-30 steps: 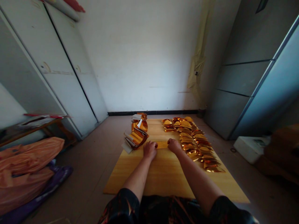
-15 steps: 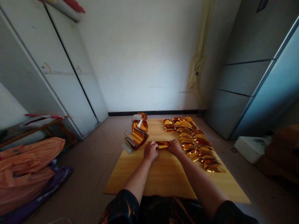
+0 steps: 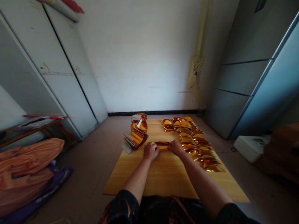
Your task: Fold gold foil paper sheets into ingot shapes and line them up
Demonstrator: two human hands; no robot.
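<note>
Between my two hands a strip of shiny gold foil paper (image 3: pixel 163 145) is stretched out just over the wooden board. My left hand (image 3: pixel 151 151) is closed on its left end, and my right hand (image 3: pixel 176 147) is closed on its right end. The fingertips are partly hidden under the hands. To the right lie rows of folded gold foil paper pieces (image 3: pixel 187 138), close to my right hand. Left of my left hand sits a stack of gold foil sheets (image 3: pixel 135 139) with pale backs, and a second gold bundle (image 3: pixel 139 124) lies behind it.
The light wooden board (image 3: pixel 149 180) reaches from my lap towards the white wall. Orange cloth (image 3: pixel 30 155) and a purple bag (image 3: pixel 53 180) are on the left, below a low shelf. A white box (image 3: pixel 249 147) stands on the floor at right, near a grey cabinet (image 3: pixel 235 77).
The gold foil strip between my hands now looks more curved, with its face turned differently. Both hands have kept their hold and barely moved.
</note>
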